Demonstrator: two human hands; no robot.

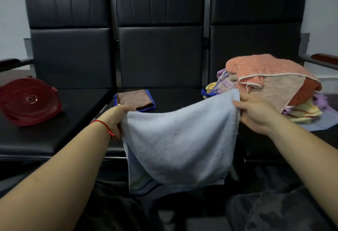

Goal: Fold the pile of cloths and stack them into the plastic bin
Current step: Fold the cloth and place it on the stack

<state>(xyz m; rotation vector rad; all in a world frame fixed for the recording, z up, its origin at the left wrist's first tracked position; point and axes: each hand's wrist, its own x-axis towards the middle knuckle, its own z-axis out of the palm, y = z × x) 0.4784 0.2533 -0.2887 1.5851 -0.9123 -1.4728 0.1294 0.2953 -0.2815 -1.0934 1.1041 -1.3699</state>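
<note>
Lap: dark trousers fill the bottom of the view, nearest the camera, with the lower hem of the held cloth hanging just above them.
Cloth in hand: a pale blue cloth (179,139) hangs spread between both hands, its top edge sagging in the middle; a darker blue border with a green stripe shows at the lower left corner.
Left hand: the left hand (117,116) grips the cloth's upper left corner, fingers curled round the bunched fabric; a red string bracelet (104,125) circles the wrist.
Right hand: the right hand (256,113) pinches the upper right corner, thumb on the near face, fingers closed behind the edge.
Bench: a black padded bench (54,124) of three joined seats runs across the view, with wooden armrests at both ends.
Folded cloth: a brown cloth with blue edging (135,100) lies folded flat on the middle seat, beyond the left hand and apart from it.
Bin: a red plastic bin (27,101) rests tipped on the left seat, its ribbed underside turned toward the camera, well apart from the folded cloth.
Pile: the pile of cloths (274,88) sits heaped on the right seat, just behind the right hand, an orange towel on top, with yellow, purple and rust pieces beneath.
Backrests: three black padded backs stand against a pale wall.
</note>
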